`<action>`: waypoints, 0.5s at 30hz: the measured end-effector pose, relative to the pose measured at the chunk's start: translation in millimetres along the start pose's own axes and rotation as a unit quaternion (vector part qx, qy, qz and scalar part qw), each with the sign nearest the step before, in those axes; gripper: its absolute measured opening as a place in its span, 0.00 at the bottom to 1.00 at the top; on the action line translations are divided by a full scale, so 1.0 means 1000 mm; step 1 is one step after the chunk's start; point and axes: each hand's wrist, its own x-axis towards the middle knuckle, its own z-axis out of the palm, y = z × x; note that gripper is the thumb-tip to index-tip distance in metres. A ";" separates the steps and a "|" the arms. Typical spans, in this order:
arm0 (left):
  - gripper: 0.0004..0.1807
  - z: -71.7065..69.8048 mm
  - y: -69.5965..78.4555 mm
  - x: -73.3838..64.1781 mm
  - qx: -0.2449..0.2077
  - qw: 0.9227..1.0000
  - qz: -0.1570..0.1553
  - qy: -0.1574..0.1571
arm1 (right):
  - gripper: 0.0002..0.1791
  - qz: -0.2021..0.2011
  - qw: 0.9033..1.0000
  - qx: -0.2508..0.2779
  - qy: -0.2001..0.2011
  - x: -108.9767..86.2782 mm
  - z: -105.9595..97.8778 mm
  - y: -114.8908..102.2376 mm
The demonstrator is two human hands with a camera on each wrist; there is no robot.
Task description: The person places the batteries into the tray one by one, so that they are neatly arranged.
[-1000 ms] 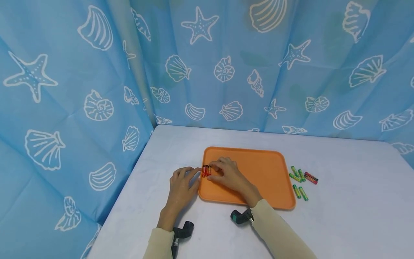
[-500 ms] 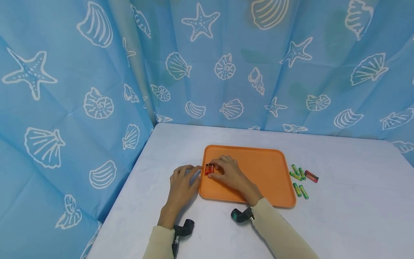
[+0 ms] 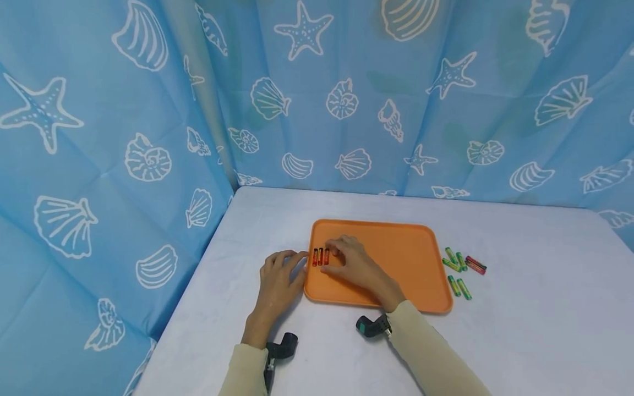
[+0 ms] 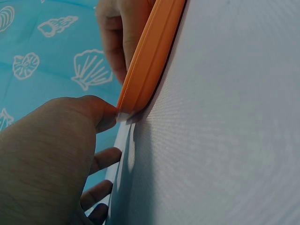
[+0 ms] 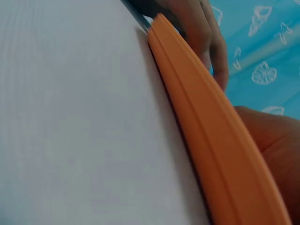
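Note:
Three red AAA-size batteries (image 3: 320, 257) stand side by side in a row near the left rim of the orange tray (image 3: 396, 264). My right hand (image 3: 354, 264) reaches over the tray, thumb and index finger at the two ends of the rightmost red battery (image 3: 327, 256), pinching it lengthwise. My left hand (image 3: 279, 280) rests at the tray's left edge, index fingertip and thumb touching the rim and the other fingers loose. In the left wrist view the left thumb (image 4: 105, 112) meets the tray's outer wall. The tray wall hides the batteries in both wrist views.
Right of the tray on the white tablecloth (image 3: 535, 308) lie several green batteries (image 3: 454, 286) and a pair of red batteries (image 3: 475, 265). A blue shell-patterned curtain (image 3: 317, 110) hangs behind and to the left. Black cameras (image 3: 283, 346) are strapped to both wrists.
The red batteries have shifted slightly right from the tray's left rim and now lie with gaps between them. The right hand has moved a little right with the rightmost one; the left hand stays put.

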 end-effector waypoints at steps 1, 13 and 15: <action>0.19 0.000 0.000 0.000 0.001 1.000 0.000 0.001 | 0.27 0.002 1.000 0.000 0.002 -0.001 -0.001 0.001; 0.19 0.000 0.000 0.002 0.006 1.000 -0.016 -0.012 | 0.23 -0.004 1.000 -0.009 0.014 0.000 0.003 0.003; 0.19 0.000 -0.001 0.001 0.007 1.000 -0.017 -0.011 | 0.24 -0.008 1.000 -0.009 0.014 0.000 0.003 0.002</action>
